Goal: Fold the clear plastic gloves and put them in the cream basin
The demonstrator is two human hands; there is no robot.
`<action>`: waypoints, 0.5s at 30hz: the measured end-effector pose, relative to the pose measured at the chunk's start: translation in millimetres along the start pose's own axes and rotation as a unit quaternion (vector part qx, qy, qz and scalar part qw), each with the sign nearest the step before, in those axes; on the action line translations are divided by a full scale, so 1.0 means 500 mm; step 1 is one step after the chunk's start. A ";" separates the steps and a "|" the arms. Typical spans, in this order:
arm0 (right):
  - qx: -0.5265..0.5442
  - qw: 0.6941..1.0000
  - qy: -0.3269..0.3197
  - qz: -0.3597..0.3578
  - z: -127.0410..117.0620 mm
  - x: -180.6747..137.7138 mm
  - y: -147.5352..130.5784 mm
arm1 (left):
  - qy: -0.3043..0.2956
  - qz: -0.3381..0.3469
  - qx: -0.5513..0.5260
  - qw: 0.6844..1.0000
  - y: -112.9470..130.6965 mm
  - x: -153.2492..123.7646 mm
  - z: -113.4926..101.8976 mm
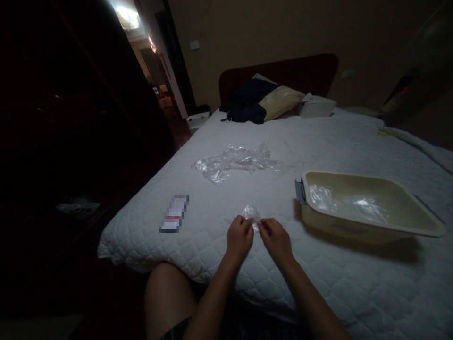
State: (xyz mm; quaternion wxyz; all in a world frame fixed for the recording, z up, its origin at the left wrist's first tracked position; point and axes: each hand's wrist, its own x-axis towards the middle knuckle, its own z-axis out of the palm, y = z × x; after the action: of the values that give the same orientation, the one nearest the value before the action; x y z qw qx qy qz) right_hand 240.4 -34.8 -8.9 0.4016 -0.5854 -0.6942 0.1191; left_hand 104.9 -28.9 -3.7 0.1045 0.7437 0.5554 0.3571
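Observation:
A small, crumpled clear plastic bag [251, 212] is pinched between my two hands, just over the near part of the bed. My left hand [240, 238] grips its left side with thumb and fingers closed. On the other side, my right hand [275, 237] pinches it with curled fingers, the two hands almost touching. Farther back, several clear plastic bags [240, 160] lie spread in a loose heap on the white quilted mattress cover [212, 208]. To the right stands a cream plastic bin [357, 229] with grey side latches, and clear plastic bags [368, 208] lie inside it.
A blurred-out phone [174, 214] lies on the bed to the left. Dark clothing [247, 99], a yellowish pillow [282, 101] and a white box [317, 106] sit by the headboard [318, 71]. Past the bed's left edge, a plastic bag [78, 207] shows in the dark. A lit doorway opens beyond.

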 end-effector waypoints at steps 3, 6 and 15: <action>0.024 0.999 0.024 -0.007 -0.001 0.000 0.002 | -0.012 0.008 0.020 1.000 0.003 0.001 -0.002; 0.055 0.997 0.054 -0.002 -0.003 -0.003 0.004 | -0.014 0.012 0.027 0.999 0.006 0.001 -0.004; 0.003 0.987 0.037 -0.157 -0.015 -0.016 -0.003 | -0.029 0.017 0.021 0.999 0.011 -0.001 -0.013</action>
State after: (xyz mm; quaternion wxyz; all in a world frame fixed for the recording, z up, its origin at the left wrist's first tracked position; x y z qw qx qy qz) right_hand 244.6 -44.8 -6.5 0.4424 -0.4716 -0.7620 0.0354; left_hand 104.9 -32.7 3.9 0.0989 0.7651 0.5469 0.3251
